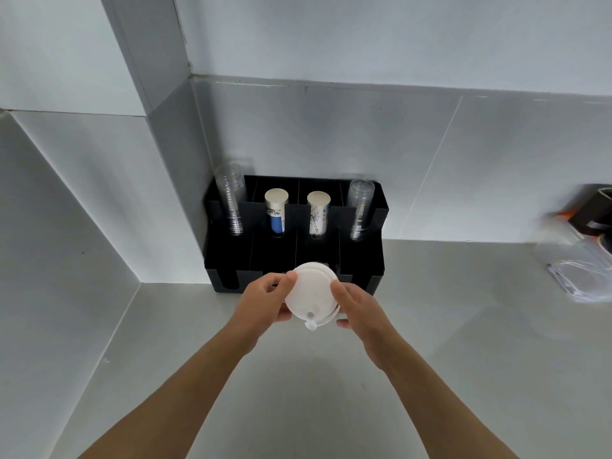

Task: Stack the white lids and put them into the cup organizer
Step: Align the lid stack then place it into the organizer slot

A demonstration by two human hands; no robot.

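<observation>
A stack of white lids [311, 291] is held between both hands just in front of the black cup organizer [364, 260], level with its front compartments. My left hand [265, 301] grips the stack's left edge with thumb and fingers. My right hand [356, 304] holds the right edge. A small plug tab hangs from the lid's near edge. The organizer stands against the wall in the corner of the counter. How many lids are in the stack cannot be told.
In the organizer's back row stand two stacks of clear cups [230, 200] [361, 207] and two stacks of paper cups [276, 210] [318, 212]. A clear plastic bag [576, 276] and a dark object [592, 210] lie on the counter at the right.
</observation>
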